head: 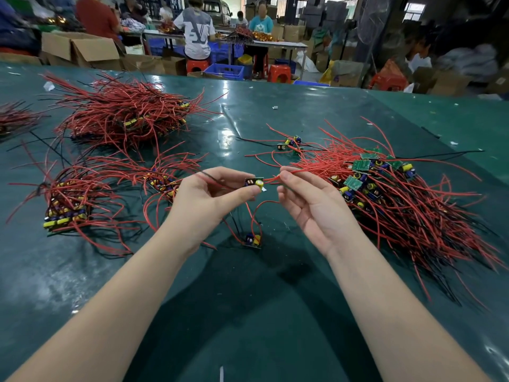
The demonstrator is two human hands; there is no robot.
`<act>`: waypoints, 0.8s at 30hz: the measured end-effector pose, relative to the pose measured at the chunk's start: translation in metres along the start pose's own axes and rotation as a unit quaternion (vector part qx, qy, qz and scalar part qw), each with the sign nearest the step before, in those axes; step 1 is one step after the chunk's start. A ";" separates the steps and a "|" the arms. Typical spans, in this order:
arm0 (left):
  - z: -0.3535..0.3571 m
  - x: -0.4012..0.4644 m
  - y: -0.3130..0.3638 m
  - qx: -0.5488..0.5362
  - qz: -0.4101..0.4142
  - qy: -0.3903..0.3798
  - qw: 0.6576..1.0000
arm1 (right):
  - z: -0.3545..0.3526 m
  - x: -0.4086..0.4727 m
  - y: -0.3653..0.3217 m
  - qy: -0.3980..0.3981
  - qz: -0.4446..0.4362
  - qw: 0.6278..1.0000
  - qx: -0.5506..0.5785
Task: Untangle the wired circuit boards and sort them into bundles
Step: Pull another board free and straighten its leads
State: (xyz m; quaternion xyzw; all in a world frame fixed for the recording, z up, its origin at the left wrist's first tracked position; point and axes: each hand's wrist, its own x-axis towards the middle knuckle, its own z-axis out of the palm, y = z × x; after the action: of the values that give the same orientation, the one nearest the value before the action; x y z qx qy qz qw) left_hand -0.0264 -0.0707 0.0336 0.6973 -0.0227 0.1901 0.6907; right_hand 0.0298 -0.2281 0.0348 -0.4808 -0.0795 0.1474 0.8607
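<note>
Left hand [209, 194] raised above green counter [275, 312], grip clamped on small circuit board [254, 183], thumb and fingers pinching board edge; yellow capacitor facing up. Right hand [308, 205] just beside, palm up, grip pinched together on red wire [271, 179] running out of same board. Second board [252, 240] flat on counter below and between hands, red leads looping upward. Tangled unsorted pile [399, 194] to right of right hand, green boards showing on top, red and black wires fanning out. Sorted bundle [66, 208] at left, boards stacked side by side. Further bundle [162, 184] just behind left hand. Large heap [126, 114] at far left. Small loose cluster [292, 143] beyond hands, apart from piles.
</note>
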 end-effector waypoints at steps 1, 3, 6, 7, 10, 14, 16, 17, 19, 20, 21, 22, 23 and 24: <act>0.000 0.000 0.000 -0.025 -0.021 -0.002 0.999 | 0.000 0.000 0.000 0.003 -0.009 1.000 -0.013; 0.001 0.000 0.000 -0.092 -0.071 -0.009 0.993 | -0.001 0.000 0.001 0.005 -0.024 0.999 -0.039; 0.001 0.000 -0.002 -0.163 -0.146 -0.018 0.976 | -0.001 0.000 0.002 0.011 -0.057 0.995 -0.086; 0.001 0.001 -0.003 -0.176 -0.164 -0.020 0.971 | -0.001 0.000 0.003 0.015 -0.067 0.993 -0.098; -0.001 0.001 -0.002 -0.201 -0.191 -0.026 0.960 | 0.000 -0.001 0.005 0.017 -0.075 0.991 -0.110; 0.000 0.001 -0.001 -0.188 -0.184 -0.024 0.964 | 0.000 -0.001 0.004 0.026 -0.040 0.997 -0.055; 0.001 0.001 -0.001 -0.160 -0.171 -0.018 0.972 | -0.001 0.000 0.003 0.033 -0.014 0.999 0.000; 0.001 0.001 -0.001 -0.154 -0.166 -0.013 0.974 | -0.001 0.000 0.003 0.034 0.001 0.999 0.024; 0.001 0.001 0.000 -0.145 -0.159 -0.003 0.977 | 0.000 0.001 0.002 0.032 0.027 0.997 0.060; 0.001 0.002 0.000 -0.140 -0.157 0.001 0.978 | 0.000 0.001 0.002 0.030 0.036 0.996 0.072; 0.001 0.001 0.001 -0.138 -0.155 0.005 0.978 | 0.000 0.001 0.001 0.030 0.042 0.996 0.079; 0.001 0.002 0.001 -0.138 -0.155 0.008 0.978 | 0.001 0.001 0.002 0.031 0.044 0.995 0.080; 0.001 0.002 0.000 -0.140 -0.156 0.012 0.978 | 0.001 0.002 0.002 0.034 0.042 0.996 0.074; 0.001 0.002 0.000 -0.142 -0.157 0.015 0.977 | 0.000 0.002 0.002 0.037 0.037 0.997 0.060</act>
State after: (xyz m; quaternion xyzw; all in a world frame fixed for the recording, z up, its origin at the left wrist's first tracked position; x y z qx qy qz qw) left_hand -0.0244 -0.0709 0.0346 0.5841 0.0707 0.0842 0.8042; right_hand 0.0311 -0.2260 0.0331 -0.4360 -0.0213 0.1655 0.8843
